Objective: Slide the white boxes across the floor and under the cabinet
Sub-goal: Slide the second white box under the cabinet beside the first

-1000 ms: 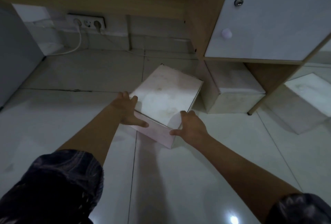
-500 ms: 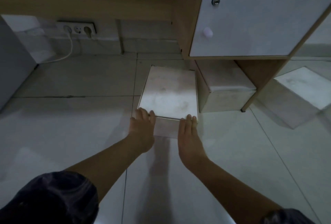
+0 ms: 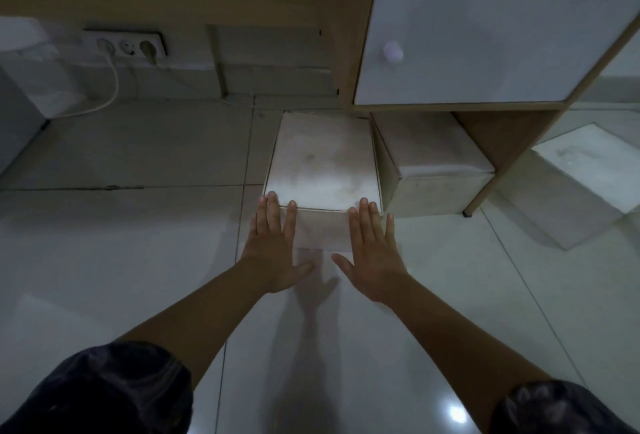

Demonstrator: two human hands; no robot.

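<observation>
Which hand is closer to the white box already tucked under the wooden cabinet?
Right. The right hand sits just beside that tucked white box; the left hand is farther left.

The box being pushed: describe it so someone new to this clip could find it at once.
Start at the wooden cabinet with the white door at upper right. On the tiled floor below its left edge lie two white boxes side by side. The box being pushed is the left one, its lit top stained, with the left hand and right hand flat against its near face; the neighbour box sits untouched under the cabinet.

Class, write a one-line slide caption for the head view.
Both flat hands press a white box beside another box under the cabinet.
</observation>
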